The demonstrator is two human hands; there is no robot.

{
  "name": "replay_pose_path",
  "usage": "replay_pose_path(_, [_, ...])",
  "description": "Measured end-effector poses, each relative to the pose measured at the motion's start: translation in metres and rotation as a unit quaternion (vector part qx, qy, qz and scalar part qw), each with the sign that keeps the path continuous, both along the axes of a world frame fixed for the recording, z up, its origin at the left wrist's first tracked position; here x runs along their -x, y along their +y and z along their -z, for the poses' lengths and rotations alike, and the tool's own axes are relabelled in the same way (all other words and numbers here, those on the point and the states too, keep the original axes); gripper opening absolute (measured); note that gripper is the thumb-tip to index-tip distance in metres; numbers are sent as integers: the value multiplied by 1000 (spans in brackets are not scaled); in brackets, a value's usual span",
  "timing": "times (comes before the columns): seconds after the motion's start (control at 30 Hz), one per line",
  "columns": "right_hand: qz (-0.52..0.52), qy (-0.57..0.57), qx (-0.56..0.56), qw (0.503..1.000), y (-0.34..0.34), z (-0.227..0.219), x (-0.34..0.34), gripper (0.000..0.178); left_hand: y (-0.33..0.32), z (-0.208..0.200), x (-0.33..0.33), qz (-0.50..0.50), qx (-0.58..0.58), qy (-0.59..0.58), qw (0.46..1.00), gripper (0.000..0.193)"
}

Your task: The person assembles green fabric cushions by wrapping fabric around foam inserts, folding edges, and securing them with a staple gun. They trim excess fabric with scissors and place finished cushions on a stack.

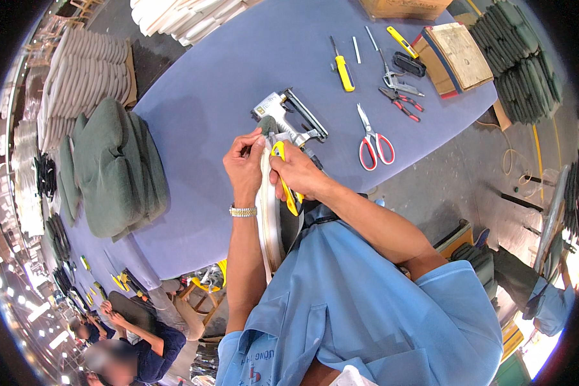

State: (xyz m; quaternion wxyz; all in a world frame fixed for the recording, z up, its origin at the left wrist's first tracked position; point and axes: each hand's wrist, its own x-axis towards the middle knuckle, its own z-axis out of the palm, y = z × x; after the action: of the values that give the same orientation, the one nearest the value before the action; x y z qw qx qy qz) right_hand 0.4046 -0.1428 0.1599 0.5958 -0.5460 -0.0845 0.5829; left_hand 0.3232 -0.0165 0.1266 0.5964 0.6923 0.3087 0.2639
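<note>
My left hand [243,161] pinches the top end of a seat cushion [269,225] that stands edge-on against my body, its pale edge facing up and a bit of dark green cloth [267,125] showing above my fingertips. In my right hand [299,172] is a yellow utility knife [292,201], held against the same edge close to the left fingers. Its blade is hidden. Just beyond both hands a silver staple gun [289,116] lies on the blue-grey table [199,128].
Red-handled scissors [369,143], pliers [402,104], a yellow screwdriver [343,69], an air blow gun [395,80] and another yellow cutter [402,42] lie at right. A carton [457,56] stands behind them. Green cushions [112,174] are piled at left. Other people work at lower left.
</note>
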Motion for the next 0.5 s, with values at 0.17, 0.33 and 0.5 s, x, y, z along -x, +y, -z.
replay_pose_path(0.17, [6, 2, -1, 1000, 1, 4, 3, 22, 2, 4, 1, 0, -3, -7, 1000, 4])
replay_pose_path(0.33, [-3, -12, 0, 1000, -2, 6, 12, 24, 3, 5, 0, -7, 8, -9, 1000, 7])
replay_pose_path(0.5, [9, 4, 13, 1000, -2, 4, 14, 17, 3, 5, -1, -18, 21, -4, 1000, 10])
